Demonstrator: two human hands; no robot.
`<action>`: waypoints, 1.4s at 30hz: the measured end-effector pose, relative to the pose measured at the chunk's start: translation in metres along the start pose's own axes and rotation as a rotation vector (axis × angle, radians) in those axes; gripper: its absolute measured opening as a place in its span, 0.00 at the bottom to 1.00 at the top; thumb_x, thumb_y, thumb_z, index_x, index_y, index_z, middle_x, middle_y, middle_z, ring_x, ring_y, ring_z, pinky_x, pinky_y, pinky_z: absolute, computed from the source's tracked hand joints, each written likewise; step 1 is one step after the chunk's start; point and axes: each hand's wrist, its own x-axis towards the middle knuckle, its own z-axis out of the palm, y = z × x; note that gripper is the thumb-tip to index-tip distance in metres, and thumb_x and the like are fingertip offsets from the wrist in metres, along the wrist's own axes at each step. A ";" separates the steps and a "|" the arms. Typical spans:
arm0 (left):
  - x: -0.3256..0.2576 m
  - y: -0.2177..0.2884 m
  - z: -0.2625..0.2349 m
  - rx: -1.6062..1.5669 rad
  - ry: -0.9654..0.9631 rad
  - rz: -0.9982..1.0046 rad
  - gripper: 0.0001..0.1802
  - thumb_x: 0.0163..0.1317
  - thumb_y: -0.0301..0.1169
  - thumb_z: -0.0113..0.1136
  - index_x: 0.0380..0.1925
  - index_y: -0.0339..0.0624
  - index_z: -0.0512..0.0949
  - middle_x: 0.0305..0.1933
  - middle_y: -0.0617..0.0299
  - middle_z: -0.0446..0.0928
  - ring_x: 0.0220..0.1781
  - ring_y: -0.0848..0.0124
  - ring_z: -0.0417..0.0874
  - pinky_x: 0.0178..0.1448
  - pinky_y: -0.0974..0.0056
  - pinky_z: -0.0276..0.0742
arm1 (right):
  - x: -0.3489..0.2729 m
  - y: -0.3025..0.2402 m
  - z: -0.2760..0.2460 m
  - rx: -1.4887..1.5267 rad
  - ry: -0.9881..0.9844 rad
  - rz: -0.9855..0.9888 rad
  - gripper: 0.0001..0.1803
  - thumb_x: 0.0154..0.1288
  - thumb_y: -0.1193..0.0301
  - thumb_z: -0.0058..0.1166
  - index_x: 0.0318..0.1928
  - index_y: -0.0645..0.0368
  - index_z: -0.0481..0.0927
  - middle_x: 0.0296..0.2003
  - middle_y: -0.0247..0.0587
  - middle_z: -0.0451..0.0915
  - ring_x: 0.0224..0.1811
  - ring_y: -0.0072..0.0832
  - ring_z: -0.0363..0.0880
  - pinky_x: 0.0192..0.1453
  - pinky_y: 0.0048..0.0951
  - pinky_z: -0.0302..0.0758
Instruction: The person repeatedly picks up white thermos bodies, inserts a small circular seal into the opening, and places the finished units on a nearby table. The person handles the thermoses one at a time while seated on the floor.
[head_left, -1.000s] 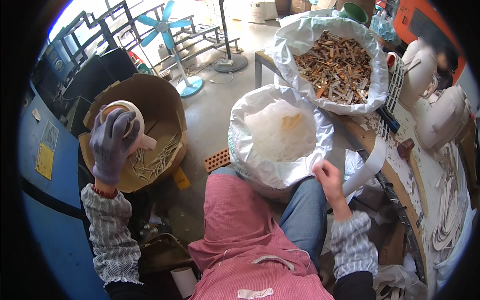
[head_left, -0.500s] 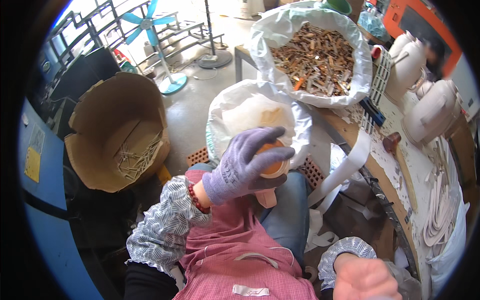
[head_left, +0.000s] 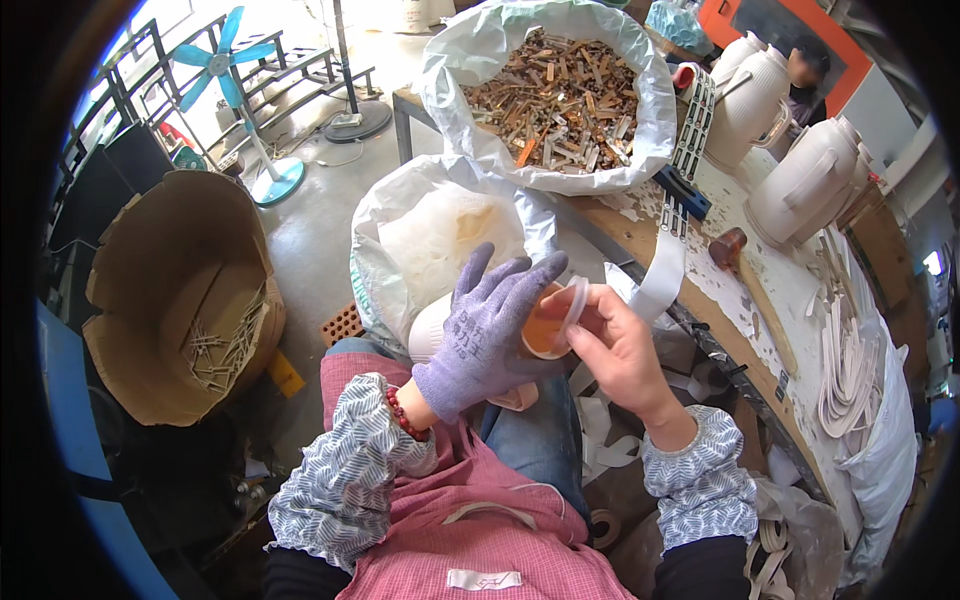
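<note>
Across my lap lies a pale ribbed jug [head_left: 428, 332], its round mouth turned to the right and showing an orange inside [head_left: 540, 332]. My left hand [head_left: 488, 335], in a purple work glove, is wrapped over the jug near the mouth and covers much of its body. A thin translucent white ring [head_left: 578, 304] stands tilted at the mouth's right edge. My bare right hand [head_left: 628, 355] pinches this ring between thumb and fingers. Whether the ring touches the rim all round is hidden.
Beyond my knees stands a white-lined sack [head_left: 375, 225]; behind it, another sack [head_left: 440, 80] holds amber scraps. A cardboard box [head_left: 110, 275] with sticks is left. On the right-hand bench [head_left: 715, 305] are pale jugs [head_left: 800, 185], a mallet [head_left: 728, 248] and pale strips [head_left: 842, 375]. A person [head_left: 808, 70] is far right.
My right hand has come up from the lower right to the jug's mouth, now with the ring in its fingers. The jug has tipped so its mouth faces right. The view has shifted rightward.
</note>
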 end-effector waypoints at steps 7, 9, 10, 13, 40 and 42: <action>-0.011 -0.008 0.005 -0.191 -0.045 0.073 0.51 0.34 0.39 0.75 0.64 0.45 0.66 0.55 0.56 0.76 0.60 0.57 0.75 0.72 0.45 0.57 | 0.001 0.004 0.011 -0.851 -0.261 -0.223 0.09 0.53 0.82 0.49 0.36 0.61 0.74 0.33 0.46 0.78 0.35 0.46 0.80 0.38 0.40 0.77; -0.014 -0.012 0.007 -0.159 -0.041 0.108 0.50 0.33 0.40 0.77 0.62 0.42 0.67 0.55 0.54 0.76 0.60 0.55 0.74 0.73 0.45 0.58 | -0.001 0.007 0.014 -0.986 -0.289 -0.211 0.07 0.55 0.78 0.50 0.36 0.60 0.74 0.31 0.44 0.76 0.34 0.43 0.80 0.38 0.40 0.78; -0.014 -0.012 0.005 -0.142 -0.042 0.118 0.50 0.33 0.40 0.77 0.61 0.40 0.68 0.55 0.53 0.76 0.61 0.54 0.74 0.73 0.46 0.59 | -0.001 0.007 0.016 -0.984 -0.238 -0.250 0.06 0.55 0.78 0.50 0.36 0.60 0.75 0.31 0.44 0.76 0.34 0.43 0.80 0.38 0.40 0.78; -0.007 -0.014 -0.005 -0.134 -0.081 0.156 0.45 0.36 0.40 0.76 0.59 0.41 0.70 0.54 0.52 0.76 0.60 0.53 0.74 0.71 0.47 0.62 | -0.002 0.008 0.021 -0.995 -0.142 -0.307 0.05 0.55 0.76 0.52 0.34 0.59 0.76 0.30 0.44 0.77 0.34 0.43 0.80 0.37 0.39 0.78; -0.315 -0.028 -0.153 -0.525 0.530 -1.326 0.35 0.60 0.28 0.63 0.67 0.38 0.62 0.71 0.56 0.60 0.70 0.66 0.63 0.73 0.62 0.57 | 0.249 0.116 -0.036 -1.052 0.185 -0.107 0.11 0.61 0.65 0.53 0.40 0.50 0.87 0.37 0.41 0.85 0.41 0.39 0.83 0.49 0.37 0.77; -0.267 0.002 -0.169 -0.376 0.532 -1.075 0.37 0.55 0.25 0.66 0.66 0.36 0.64 0.69 0.54 0.64 0.70 0.64 0.64 0.72 0.61 0.59 | 0.255 0.125 -0.052 -0.853 0.305 -0.214 0.08 0.57 0.66 0.58 0.35 0.54 0.86 0.35 0.42 0.85 0.35 0.39 0.83 0.42 0.36 0.78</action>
